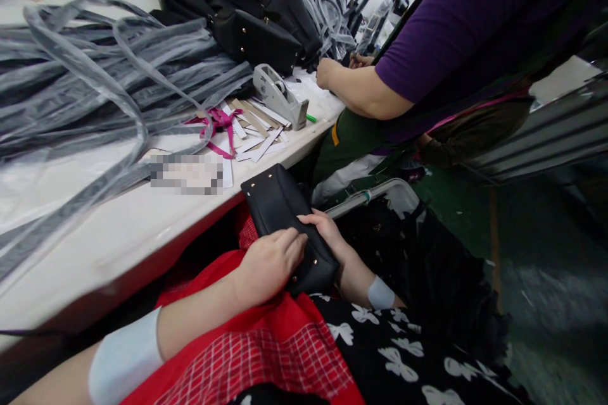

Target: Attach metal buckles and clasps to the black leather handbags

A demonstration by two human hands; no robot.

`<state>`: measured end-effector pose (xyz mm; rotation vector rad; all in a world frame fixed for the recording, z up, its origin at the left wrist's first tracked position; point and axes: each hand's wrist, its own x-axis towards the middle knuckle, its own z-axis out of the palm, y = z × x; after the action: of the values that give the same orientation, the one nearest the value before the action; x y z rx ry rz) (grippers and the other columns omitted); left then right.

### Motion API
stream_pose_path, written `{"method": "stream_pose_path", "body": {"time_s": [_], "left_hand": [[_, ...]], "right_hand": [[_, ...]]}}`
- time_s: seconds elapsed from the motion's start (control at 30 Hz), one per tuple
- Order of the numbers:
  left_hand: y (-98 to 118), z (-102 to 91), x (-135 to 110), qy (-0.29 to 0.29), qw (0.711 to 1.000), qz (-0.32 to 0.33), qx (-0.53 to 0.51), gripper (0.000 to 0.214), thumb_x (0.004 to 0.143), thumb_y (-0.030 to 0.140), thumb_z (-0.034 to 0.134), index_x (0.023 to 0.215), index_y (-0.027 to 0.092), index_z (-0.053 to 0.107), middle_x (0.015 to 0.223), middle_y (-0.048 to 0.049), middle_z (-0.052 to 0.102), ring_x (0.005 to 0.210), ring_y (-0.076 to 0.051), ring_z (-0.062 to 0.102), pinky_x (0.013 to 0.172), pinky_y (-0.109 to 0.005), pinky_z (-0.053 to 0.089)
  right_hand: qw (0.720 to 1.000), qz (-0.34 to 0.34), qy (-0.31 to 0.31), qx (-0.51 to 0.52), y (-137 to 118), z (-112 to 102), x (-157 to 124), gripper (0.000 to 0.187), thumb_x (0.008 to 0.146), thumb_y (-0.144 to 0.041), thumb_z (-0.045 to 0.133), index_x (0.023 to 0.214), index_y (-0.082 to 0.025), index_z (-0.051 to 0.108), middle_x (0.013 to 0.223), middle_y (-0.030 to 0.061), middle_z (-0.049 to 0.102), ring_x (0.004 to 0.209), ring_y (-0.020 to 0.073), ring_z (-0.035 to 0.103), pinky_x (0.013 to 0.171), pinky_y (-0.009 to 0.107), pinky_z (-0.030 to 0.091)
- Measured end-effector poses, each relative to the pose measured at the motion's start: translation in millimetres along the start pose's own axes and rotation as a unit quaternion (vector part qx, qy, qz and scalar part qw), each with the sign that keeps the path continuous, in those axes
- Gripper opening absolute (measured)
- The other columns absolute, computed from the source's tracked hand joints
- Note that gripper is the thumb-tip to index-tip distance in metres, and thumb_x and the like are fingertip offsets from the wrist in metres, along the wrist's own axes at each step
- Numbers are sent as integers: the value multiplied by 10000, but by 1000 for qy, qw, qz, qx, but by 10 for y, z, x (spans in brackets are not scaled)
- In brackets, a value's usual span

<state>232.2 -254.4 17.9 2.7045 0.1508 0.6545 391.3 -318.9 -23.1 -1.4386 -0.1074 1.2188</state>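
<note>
Head view: a black bag (273,202) is held over a red apron (256,342), just beside the white worktop (180,209). Its studded face is up, long axis slanting from upper left to lower right. The right hand (327,231) has its grip around the bag's right edge, thumb on top. The left hand (270,262) touches the studded face, fingers curled; whether they pinch anything, I cannot tell. Neither hand is nearer.

Tabletop (156,221) bright | floor (541,278) dim | shadow under tabletop | edges stretched, soft (one patch (186,174) pixelated)
</note>
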Motion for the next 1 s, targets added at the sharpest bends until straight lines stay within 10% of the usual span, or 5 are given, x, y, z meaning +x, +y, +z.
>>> {"method": "stream_pose_path", "body": {"time_s": [0.4, 0.6, 0.7, 0.8, 1.0], "left_hand": [[-759, -568, -275, 184, 853, -395, -288, 124, 707, 170, 419, 681, 190, 539, 523, 42, 490, 493, -118, 458, 492, -222, 376], [-858, -502, -153, 91, 899, -343, -256, 202, 743, 228, 377, 640, 190, 547, 580, 13, 557, 596, -153, 522, 601, -254, 419], [-843, -311, -57, -18, 936, -262, -234, 226, 777, 209, 421, 793, 186, 645, 774, -8, 676, 719, -163, 602, 713, -262, 460], [-840, -79, -64, -105, 945, -212, -228, 263, 797, 169, 442, 894, 184, 686, 867, -28, 712, 767, -161, 635, 754, -255, 472], [-920, 197, -267, -185, 929, -187, -259, 267, 819, 154, 473, 957, 174, 701, 902, -37, 724, 807, -160, 649, 776, -244, 478]], "right_hand": [[951, -140, -152, -231, -568, -489, -328, 390, 701, -271, 717, 1090, -237, 713, 987, 45, 732, 880, 225, 665, 805, 343, 479], [565, -318, -313, -694, -63, 50, -495, 421, 889, -209, 524, 1293, -303, 591, 852, 17, 657, 724, 152, 567, 648, 260, 395], [468, -347, -324, -746, 162, 205, -449, 467, 887, -246, 553, 1343, -340, 527, 820, -6, 607, 646, 139, 505, 562, 255, 340], [496, -366, -303, -727, 238, 156, -382, 416, 891, -284, 565, 1303, -343, 565, 806, -7, 581, 648, 138, 500, 565, 255, 347], [737, -322, -239, -543, 329, -43, -309, 203, 864, -299, 585, 940, -162, 714, 725, 5, 556, 574, 94, 501, 532, 210, 399]]}}
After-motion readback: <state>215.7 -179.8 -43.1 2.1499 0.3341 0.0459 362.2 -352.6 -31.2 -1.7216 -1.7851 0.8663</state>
